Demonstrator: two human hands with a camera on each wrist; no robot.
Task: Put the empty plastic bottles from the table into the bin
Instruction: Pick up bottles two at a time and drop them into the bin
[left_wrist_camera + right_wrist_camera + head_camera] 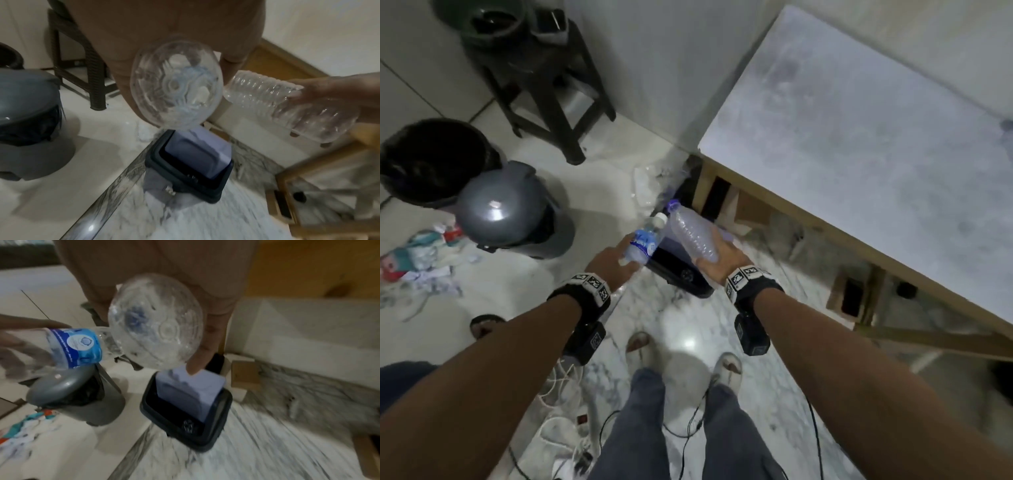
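Observation:
My left hand [616, 255] grips a clear bottle with a blue label and white cap [645, 241]; its round base [176, 86] fills the left wrist view. My right hand [722, 255] grips a ribbed clear bottle with a purple cap [690, 229], whose base [156, 321] faces the right wrist camera. Both bottles hang above a small black bin [681, 274] with a pale swing flap [197, 146] [191, 384], standing on the marble floor beside the table.
A white-topped wooden table [859, 144] stands at the right. A grey pedal bin [513, 212] and a black bucket [431, 161] sit to the left, with litter [421, 260] on the floor. A dark stool [544, 82] is behind. Cables [571, 428] lie near my feet.

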